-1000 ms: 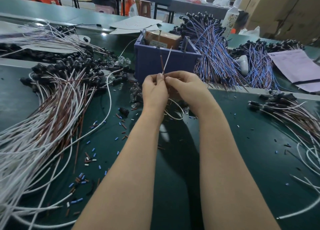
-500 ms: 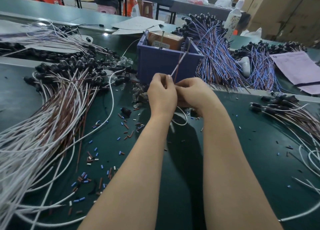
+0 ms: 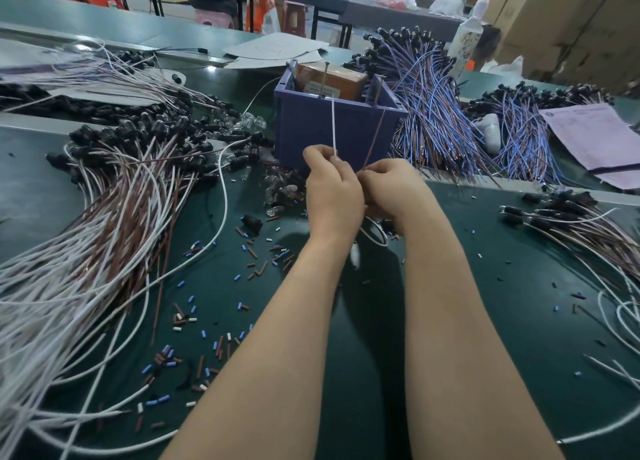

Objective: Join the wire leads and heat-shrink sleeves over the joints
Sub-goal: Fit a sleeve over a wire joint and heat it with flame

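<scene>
Both hands meet just near of the purple bin [image 3: 304, 124], over the middle of the green table [image 3: 502, 304]. The left hand [image 3: 332, 189] pinches a white wire [image 3: 333, 127] that stands straight up from its fingertips. The right hand [image 3: 391, 186], touching the left, has its fingers curled round a brown wire [image 3: 375, 137] that leans up and to the right. The two free ends stand apart, so the work seems to be at the pinch itself, which the fingers hide; whether a joint is made there cannot be told. No sleeve shows on either wire above the hands. Loose sleeves [image 3: 214, 321], blue, brown and white, lie scattered on the table near and left of the forearms, ready to pick. A big pile [image 3: 86, 234] of white and brown wires fans out at the left, and blue wires [image 3: 433, 113] are heaped far right behind the bin. Which heaps are finished is unclear, but this pair likely wants joining, sleeving and heat yet.
</scene>
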`<state>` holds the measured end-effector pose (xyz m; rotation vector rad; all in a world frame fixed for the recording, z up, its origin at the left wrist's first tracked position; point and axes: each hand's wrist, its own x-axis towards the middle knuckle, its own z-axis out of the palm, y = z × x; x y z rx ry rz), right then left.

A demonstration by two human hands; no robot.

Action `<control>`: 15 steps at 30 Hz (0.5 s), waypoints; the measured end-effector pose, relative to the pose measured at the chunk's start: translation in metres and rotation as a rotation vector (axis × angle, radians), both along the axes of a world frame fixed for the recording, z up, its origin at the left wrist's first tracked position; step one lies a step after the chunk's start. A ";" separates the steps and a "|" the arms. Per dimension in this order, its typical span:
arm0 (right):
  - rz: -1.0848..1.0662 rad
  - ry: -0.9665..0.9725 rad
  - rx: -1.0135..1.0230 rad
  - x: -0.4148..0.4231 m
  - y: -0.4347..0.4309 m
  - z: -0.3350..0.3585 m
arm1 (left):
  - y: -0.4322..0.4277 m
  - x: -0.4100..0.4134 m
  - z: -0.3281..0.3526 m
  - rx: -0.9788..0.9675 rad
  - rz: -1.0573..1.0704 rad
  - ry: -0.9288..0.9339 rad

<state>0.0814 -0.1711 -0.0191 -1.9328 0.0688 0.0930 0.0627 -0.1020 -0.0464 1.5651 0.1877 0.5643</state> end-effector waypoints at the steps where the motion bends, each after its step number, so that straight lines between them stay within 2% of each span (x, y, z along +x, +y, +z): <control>1: 0.015 -0.001 -0.001 -0.001 0.000 0.001 | 0.001 0.000 0.000 0.018 0.019 -0.017; 6: 0.092 -0.054 -0.084 0.000 0.001 0.005 | 0.006 0.000 0.000 0.076 0.086 -0.141; 10: 0.048 -0.071 -0.022 0.000 0.002 0.006 | 0.006 0.001 -0.002 0.118 0.111 -0.200; 15: 0.003 -0.100 -0.083 0.001 0.001 0.004 | 0.004 0.001 -0.004 0.163 0.089 -0.203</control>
